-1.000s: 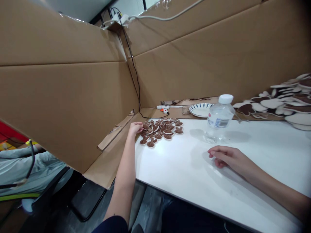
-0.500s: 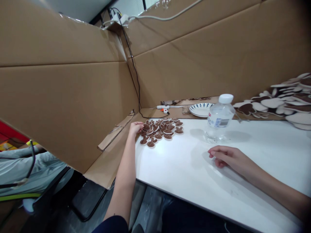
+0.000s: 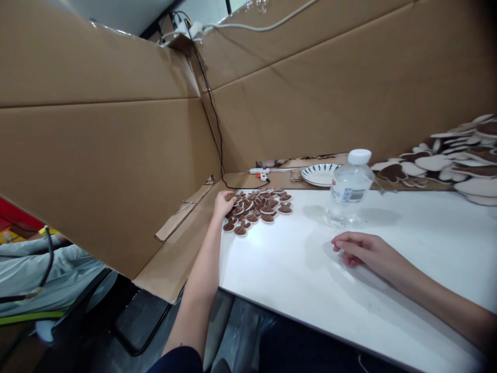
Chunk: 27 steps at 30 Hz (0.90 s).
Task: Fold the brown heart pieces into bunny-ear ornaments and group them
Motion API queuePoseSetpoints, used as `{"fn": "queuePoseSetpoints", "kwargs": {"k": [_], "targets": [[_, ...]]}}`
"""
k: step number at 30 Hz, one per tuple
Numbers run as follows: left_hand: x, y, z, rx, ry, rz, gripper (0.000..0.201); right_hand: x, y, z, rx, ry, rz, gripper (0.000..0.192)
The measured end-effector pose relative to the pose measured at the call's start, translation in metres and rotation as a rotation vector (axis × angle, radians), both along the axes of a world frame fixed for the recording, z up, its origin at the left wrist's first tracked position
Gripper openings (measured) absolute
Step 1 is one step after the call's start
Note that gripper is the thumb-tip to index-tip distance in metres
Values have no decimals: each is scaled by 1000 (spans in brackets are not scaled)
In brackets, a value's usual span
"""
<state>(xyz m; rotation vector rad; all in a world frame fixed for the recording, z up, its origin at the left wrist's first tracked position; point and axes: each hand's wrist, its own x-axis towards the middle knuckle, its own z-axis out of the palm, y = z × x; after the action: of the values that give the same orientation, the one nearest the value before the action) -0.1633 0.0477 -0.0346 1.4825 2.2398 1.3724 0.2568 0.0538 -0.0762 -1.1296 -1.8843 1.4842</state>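
Left hand at the pile of small brown pieces, nothing lifted clear yet

Nearest, the right hand (image 3: 367, 251) lies loose on the white counter (image 3: 295, 269), fingers lightly curled and gripping nothing. Farther out on the left, the left hand (image 3: 224, 203) reaches to the near-left edge of the small brown pieces (image 3: 259, 208), fingertips bent down onto them; whether one is pinched between them cannot be told. The pieces sit in one heap on the counter by the cardboard wall (image 3: 108, 171), so by the look of it the sorting or picking has barely begun and nearly the whole heap remains. Beyond stands a capped water bottle (image 3: 349, 187) whose label shows a barcode and a red mark, too small to read. Behind it lie a blue-rimmed plate (image 3: 319, 175) and, far right, larger brown-and-white cutouts (image 3: 446, 166).
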Motion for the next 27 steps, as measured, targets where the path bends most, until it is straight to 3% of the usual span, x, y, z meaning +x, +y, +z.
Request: {"fn": "queuePoseSetpoints", "kwargs": {"k": [4, 9, 17, 27], "targets": [[33, 6, -4, -111, 234, -177, 42, -2, -3, 4, 1, -11, -12, 27], [62, 8, -15, -288, 382, -259, 52, -5, -7, 8, -1, -6, -16, 32], [73, 7, -19, -349, 514, -230, 57, -7, -13, 15, 1, 46, -30, 32], [73, 3, -22, -289, 601, -238, 48, -9, -17, 20, 75, 78, -4, 24]]}}
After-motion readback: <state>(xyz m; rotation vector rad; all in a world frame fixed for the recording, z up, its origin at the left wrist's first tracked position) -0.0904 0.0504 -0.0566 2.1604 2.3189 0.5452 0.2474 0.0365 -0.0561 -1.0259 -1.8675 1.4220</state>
